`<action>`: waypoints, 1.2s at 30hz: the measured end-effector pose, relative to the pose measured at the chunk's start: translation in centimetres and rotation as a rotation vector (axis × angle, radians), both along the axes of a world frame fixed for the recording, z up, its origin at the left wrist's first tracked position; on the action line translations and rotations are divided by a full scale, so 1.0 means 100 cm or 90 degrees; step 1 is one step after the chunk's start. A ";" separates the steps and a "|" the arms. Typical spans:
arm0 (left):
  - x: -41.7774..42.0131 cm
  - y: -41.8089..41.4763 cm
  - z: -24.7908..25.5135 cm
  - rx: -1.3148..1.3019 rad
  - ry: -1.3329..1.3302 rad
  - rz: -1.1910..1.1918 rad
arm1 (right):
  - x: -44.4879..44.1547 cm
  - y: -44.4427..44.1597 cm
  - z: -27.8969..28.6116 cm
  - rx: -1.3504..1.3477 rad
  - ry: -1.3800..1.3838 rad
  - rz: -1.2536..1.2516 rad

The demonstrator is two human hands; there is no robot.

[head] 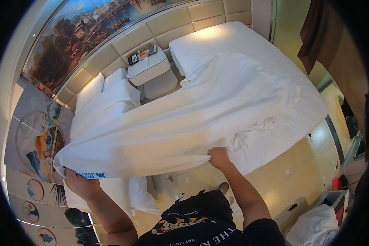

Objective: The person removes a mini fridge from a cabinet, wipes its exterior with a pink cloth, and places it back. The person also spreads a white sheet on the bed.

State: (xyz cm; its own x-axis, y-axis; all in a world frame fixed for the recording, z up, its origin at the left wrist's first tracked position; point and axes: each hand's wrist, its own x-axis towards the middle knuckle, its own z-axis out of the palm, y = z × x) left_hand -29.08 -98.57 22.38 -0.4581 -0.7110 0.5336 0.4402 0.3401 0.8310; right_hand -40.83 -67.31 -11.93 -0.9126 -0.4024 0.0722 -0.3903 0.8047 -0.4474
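A large white bed sheet (160, 129) stretches between my two hands and drapes across the bed on the right. My left hand (81, 184) grips a corner at the far left, where blue print shows along the hem. Closer to the middle, my right hand (219, 157) clutches the sheet's near edge, its fingers closed over the cloth. Folds of the sheet lie on the right-hand mattress (298, 132), which is covered in white. Behind the raised cloth, a second bed with white bedding (110, 95) is partly hidden.
Between the beds stands a nightstand (150, 66) bearing a telephone (132, 59) and small items. A padded headboard (169, 23) runs along the wall. Scraps litter the tiled floor (273, 172). A white bag (313, 226) sits at lower right, and a brown curtain (332, 40) hangs on the right.
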 end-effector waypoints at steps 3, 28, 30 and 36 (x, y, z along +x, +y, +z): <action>0.011 -0.018 -0.005 0.125 0.079 -0.108 | 0.015 0.036 -0.017 -0.035 0.026 -0.101; 0.113 -0.170 -0.083 0.329 0.072 -0.076 | 0.111 0.057 0.145 -0.438 0.273 -0.282; 0.089 -0.152 -0.114 0.319 0.044 -0.135 | 0.125 0.068 0.152 -0.361 0.234 -0.275; 0.025 0.019 -0.184 0.231 -0.270 -0.574 | 0.137 0.009 0.182 -0.350 0.064 -0.189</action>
